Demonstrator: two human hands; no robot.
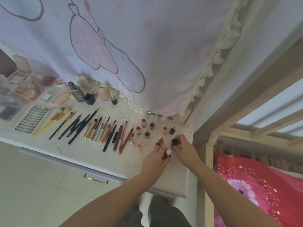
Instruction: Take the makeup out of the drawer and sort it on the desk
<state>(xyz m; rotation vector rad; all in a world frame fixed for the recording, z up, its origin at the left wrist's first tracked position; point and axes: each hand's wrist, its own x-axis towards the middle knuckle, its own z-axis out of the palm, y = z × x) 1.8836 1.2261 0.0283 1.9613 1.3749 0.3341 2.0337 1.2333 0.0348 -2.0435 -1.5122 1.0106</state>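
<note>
No words or numbers can be read here. The lash tray (32, 119) at the far left has a small dark mark on top, too blurry to read.

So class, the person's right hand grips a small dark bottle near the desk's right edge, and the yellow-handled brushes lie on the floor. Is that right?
Not quite. The head view shows the yellow-handled brushes lying on the white desk, not the floor. The right hand does grip the small dark bottle.

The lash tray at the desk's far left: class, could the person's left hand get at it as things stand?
Probably not yet: the left hand already holds small bottles, and the lash tray lies far off beyond the brushes.
</note>
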